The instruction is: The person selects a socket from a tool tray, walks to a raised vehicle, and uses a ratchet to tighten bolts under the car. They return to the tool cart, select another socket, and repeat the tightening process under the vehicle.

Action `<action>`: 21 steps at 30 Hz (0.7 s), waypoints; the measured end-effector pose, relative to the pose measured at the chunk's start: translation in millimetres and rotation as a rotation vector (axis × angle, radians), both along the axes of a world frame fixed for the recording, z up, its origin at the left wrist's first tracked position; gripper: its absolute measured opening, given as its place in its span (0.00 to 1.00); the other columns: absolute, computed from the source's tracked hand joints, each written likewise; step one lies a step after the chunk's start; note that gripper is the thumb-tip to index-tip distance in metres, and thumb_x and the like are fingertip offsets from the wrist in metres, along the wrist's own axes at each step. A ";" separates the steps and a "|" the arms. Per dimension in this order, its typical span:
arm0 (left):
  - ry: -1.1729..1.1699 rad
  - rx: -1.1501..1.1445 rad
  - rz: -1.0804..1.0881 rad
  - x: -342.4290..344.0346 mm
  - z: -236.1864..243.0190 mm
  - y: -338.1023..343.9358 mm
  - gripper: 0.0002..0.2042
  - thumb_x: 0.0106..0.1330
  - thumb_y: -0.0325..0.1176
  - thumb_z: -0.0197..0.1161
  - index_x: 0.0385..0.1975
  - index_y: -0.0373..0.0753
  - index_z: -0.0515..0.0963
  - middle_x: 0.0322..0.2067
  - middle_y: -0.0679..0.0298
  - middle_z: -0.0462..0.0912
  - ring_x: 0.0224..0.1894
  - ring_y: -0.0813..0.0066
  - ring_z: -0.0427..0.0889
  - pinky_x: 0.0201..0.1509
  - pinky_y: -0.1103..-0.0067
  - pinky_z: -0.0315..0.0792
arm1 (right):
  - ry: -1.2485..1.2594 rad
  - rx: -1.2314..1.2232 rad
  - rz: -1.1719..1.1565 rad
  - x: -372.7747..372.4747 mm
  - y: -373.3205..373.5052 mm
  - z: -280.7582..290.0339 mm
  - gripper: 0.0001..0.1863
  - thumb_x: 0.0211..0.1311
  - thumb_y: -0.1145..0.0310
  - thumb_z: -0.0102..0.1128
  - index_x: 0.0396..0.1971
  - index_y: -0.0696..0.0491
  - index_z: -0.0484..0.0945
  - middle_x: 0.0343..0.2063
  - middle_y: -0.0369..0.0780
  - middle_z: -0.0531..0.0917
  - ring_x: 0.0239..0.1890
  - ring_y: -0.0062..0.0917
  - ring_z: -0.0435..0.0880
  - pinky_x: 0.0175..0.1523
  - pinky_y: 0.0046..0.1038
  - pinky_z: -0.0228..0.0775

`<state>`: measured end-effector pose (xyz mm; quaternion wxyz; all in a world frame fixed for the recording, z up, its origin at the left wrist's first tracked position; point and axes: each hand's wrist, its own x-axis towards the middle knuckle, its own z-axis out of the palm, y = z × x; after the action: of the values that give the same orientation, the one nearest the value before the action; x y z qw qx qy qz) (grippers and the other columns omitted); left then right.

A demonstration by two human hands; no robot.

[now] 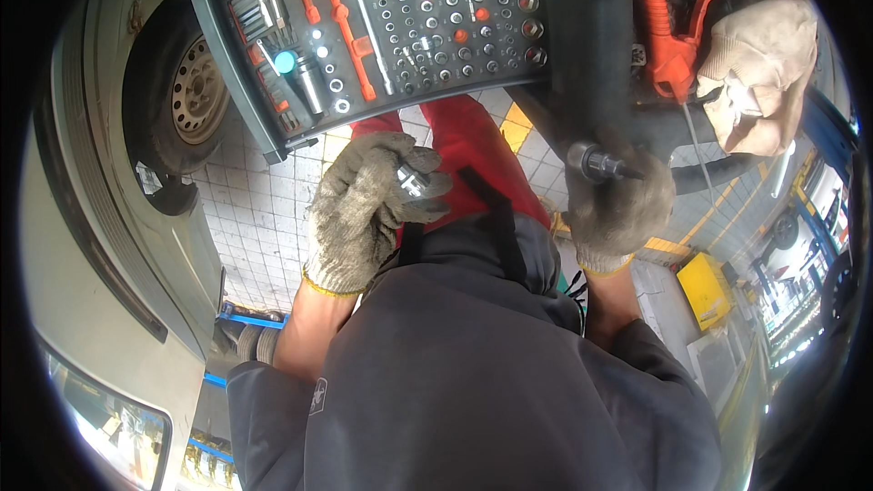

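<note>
My left hand [373, 200], in a grimy knit glove, is closed around a small silver metal fitting [411, 180], held between thumb and fingers below the tool tray. My right hand [621, 209], gloved and somewhat blurred, grips a dark and silver cylindrical tool piece [597, 165] with a narrower dark tip pointing right. Just ahead of both hands sits an open tray of sockets [409, 95], with rows of silver sockets, bits, extension bars and orange holders set in black foam.
An orange-handled tool [668, 55] and beige gloves [759, 73] lie at upper right. A pale vehicle with a wheel [195, 91] stands along my left. A yellow box [705, 289] is on the tiled floor [255, 227] at lower right. More vehicles [791, 232] show at far right.
</note>
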<state>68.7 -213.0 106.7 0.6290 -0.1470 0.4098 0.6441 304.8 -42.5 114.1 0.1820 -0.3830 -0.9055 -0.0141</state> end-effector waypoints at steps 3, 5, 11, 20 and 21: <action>0.010 -0.015 0.006 0.3 -1.3 -1.6 0.17 0.84 0.37 0.62 0.59 0.28 0.79 0.50 0.46 0.87 0.51 0.49 0.92 0.50 0.58 0.94 | -0.012 0.003 -0.007 -0.8 -0.5 0.9 0.23 0.55 0.51 0.80 0.50 0.46 0.91 0.31 0.38 0.84 0.29 0.37 0.82 0.38 0.41 0.74; -0.010 0.015 0.010 0.4 -2.5 -1.8 0.16 0.84 0.37 0.62 0.59 0.29 0.80 0.51 0.47 0.88 0.50 0.52 0.93 0.53 0.61 0.92 | -0.003 0.013 -0.013 -1.5 -0.7 1.0 0.23 0.54 0.52 0.80 0.49 0.45 0.91 0.30 0.37 0.84 0.29 0.36 0.81 0.38 0.40 0.74; 0.520 -0.140 -0.155 -5.3 -16.0 20.9 0.14 0.82 0.35 0.67 0.58 0.32 0.84 0.53 0.55 0.90 0.53 0.70 0.89 0.62 0.75 0.82 | -0.021 -0.054 -0.063 -3.6 0.3 2.3 0.23 0.50 0.52 0.78 0.48 0.42 0.91 0.28 0.34 0.80 0.27 0.33 0.80 0.36 0.40 0.71; 1.509 -0.231 -0.470 -53.0 -68.3 116.0 0.12 0.78 0.41 0.69 0.50 0.41 0.90 0.46 0.57 0.92 0.48 0.59 0.91 0.56 0.67 0.82 | -0.092 -0.077 -0.078 -5.8 -2.5 12.1 0.23 0.51 0.53 0.82 0.47 0.43 0.91 0.34 0.37 0.82 0.33 0.38 0.84 0.40 0.41 0.74; 1.582 -0.220 -0.426 -55.3 -77.7 129.7 0.12 0.77 0.42 0.70 0.48 0.41 0.90 0.45 0.56 0.92 0.49 0.57 0.91 0.57 0.65 0.82 | -0.078 -0.048 -0.081 -5.5 -2.5 11.3 0.23 0.51 0.49 0.79 0.46 0.40 0.91 0.30 0.34 0.79 0.30 0.34 0.82 0.37 0.39 0.72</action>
<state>13.3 -83.3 29.1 0.2455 0.3700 0.8112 0.3805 299.4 -45.0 125.4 0.1366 -0.4227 -0.8958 -0.0146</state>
